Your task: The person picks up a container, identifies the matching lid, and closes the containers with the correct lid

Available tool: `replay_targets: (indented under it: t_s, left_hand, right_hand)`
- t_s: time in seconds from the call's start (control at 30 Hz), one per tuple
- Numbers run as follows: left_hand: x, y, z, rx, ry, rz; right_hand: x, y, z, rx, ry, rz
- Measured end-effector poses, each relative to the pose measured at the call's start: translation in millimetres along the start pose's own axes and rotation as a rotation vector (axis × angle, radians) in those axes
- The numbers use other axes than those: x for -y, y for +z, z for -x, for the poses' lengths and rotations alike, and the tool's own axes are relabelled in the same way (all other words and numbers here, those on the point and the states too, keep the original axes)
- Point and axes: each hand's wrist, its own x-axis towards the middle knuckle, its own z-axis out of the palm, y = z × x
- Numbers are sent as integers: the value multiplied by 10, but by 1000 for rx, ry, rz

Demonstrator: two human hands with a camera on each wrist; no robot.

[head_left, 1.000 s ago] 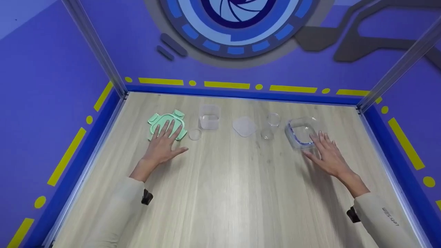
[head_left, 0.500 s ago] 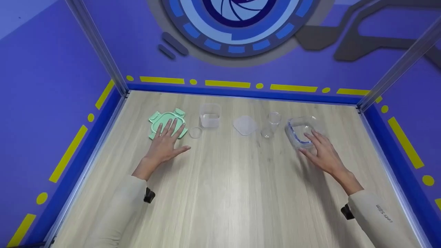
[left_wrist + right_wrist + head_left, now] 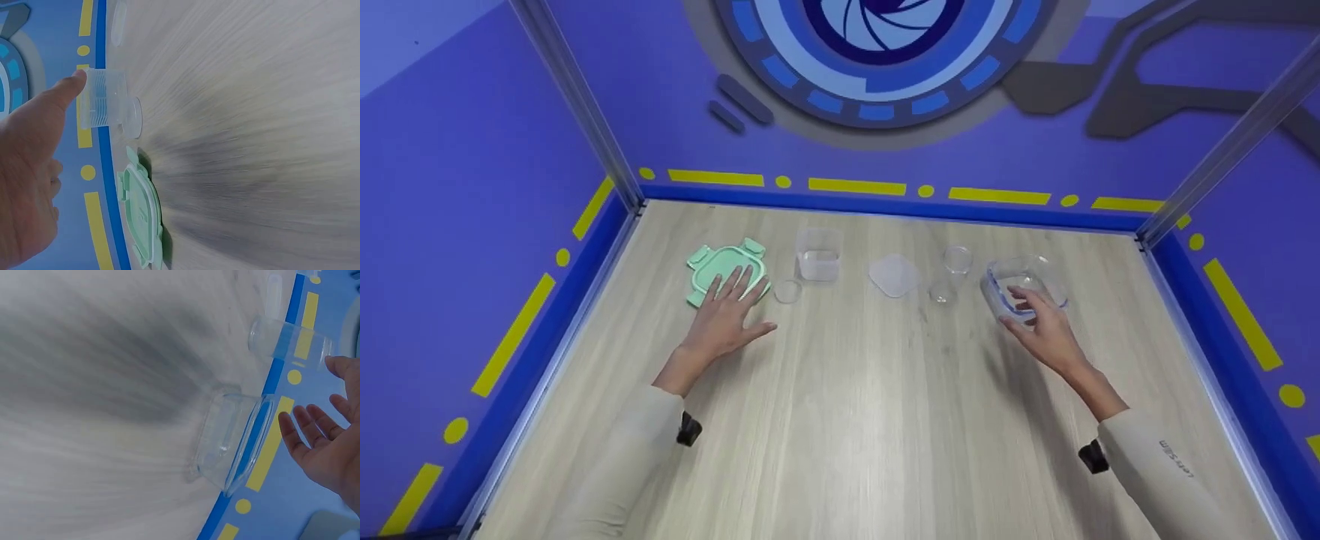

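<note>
My left hand (image 3: 721, 319) hovers with spread fingers over the near edge of a light green snap lid (image 3: 724, 262) with side flaps. The left wrist view has the lid (image 3: 140, 214) lying on the tabletop, with the hand (image 3: 31, 152) apart from it. On the right, a clear glass food container (image 3: 996, 297) with a bluish rim stands open at the top. Above it hangs my right hand (image 3: 1050, 334), fingers gently bent and holding nothing, overlapping its near side. From the right wrist, a gap shows between these fingertips (image 3: 284, 422) and the container's rim (image 3: 253, 444).
Between the hands stand a translucent square tub (image 3: 819, 259), a small round clear lid (image 3: 787, 292), a flat translucent lid (image 3: 893, 275) and a clear cylindrical cup (image 3: 958, 260). Blue panels (image 3: 870, 199) border the wooden table (image 3: 855, 420) at the back and sides.
My right hand has moved left, from beside the glass container to over it, its fingers bending slightly. The left hand stays over the green lid, almost unmoved.
</note>
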Motion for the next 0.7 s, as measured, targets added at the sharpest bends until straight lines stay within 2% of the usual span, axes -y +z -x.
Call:
replay_targets:
  t_s: [0.2, 0.5, 0.7]
  left_hand:
    - [-12, 4, -11, -85, 25, -25]
    - [-8, 59, -8, -97, 28, -36]
    - [28, 104, 48, -105, 15, -32]
  right_hand:
    - [60, 161, -139, 26, 117, -178]
    - [165, 394, -295, 45, 278, -362]
    - [226, 614, -442, -11, 385, -499]
